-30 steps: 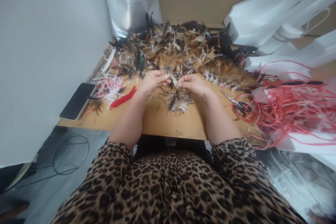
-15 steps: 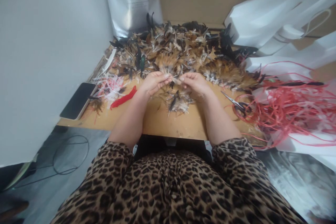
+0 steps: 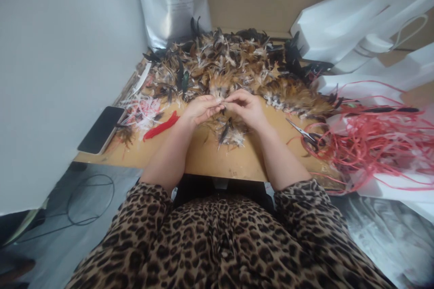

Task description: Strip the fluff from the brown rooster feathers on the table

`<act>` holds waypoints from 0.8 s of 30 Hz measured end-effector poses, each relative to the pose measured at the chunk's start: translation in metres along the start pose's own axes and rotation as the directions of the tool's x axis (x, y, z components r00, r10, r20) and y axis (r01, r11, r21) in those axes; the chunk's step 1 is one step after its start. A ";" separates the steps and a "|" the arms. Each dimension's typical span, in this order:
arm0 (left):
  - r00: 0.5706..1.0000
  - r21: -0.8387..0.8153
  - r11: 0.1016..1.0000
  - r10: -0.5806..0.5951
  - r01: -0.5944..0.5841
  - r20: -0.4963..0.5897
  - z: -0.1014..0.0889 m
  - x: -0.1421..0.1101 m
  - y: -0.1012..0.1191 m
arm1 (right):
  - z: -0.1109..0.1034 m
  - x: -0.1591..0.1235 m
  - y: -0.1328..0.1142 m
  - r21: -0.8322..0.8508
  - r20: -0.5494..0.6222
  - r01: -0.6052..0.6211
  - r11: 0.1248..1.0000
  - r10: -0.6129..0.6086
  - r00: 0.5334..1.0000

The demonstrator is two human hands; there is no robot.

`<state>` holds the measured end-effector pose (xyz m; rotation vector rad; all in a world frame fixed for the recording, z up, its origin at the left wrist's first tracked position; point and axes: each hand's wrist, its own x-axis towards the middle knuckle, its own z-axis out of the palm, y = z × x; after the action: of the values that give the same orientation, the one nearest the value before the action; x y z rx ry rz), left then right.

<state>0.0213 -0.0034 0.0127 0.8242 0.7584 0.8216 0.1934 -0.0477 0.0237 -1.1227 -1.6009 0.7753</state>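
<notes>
Over the middle of the table, my left hand (image 3: 203, 109) is closed in a pinch on a small bunch of brown feathers (image 3: 219, 83), whose tips fan out beyond the fingers. My right hand (image 3: 246, 107) has its thumb and forefinger pinched against the left fingertips, on a feather that is mostly hidden. Below the hands lies a small loose heap of dark and pale feathers (image 3: 231, 134). Behind them spreads a large pile of brown, black and white feathers (image 3: 233, 54).
Red strands (image 3: 161, 127), pink and white strips (image 3: 144, 110) and a phone (image 3: 101, 130) lie on the left. Scissors (image 3: 307, 134) and a tangle of red ribbon (image 3: 379, 144) are on the right. A silver bag (image 3: 172, 13) stands at the back; the table's front edge (image 3: 224, 174) is near me.
My right hand has moved left, so its fingertips now meet those of my left hand. The pale feather that showed between the hands is now mostly covered.
</notes>
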 end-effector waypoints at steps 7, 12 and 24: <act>0.980 0.096 0.982 0.172 -0.162 -0.099 -0.010 0.001 0.005 | -0.019 -0.004 0.004 0.164 0.321 -0.338 0.927 0.274 0.907; 0.958 0.117 0.965 0.250 -0.235 -0.141 -0.013 0.001 0.010 | -0.013 -0.004 0.014 -0.061 0.408 -0.294 0.954 0.293 0.865; 0.953 0.120 0.962 0.261 -0.244 -0.152 -0.007 -0.003 0.014 | 0.054 -0.001 0.017 -0.673 0.170 -0.035 0.739 0.200 0.965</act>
<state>0.0096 0.0019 0.0218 0.9638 0.8576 1.0991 0.1467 -0.0408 -0.0080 -1.7083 -2.1097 0.4096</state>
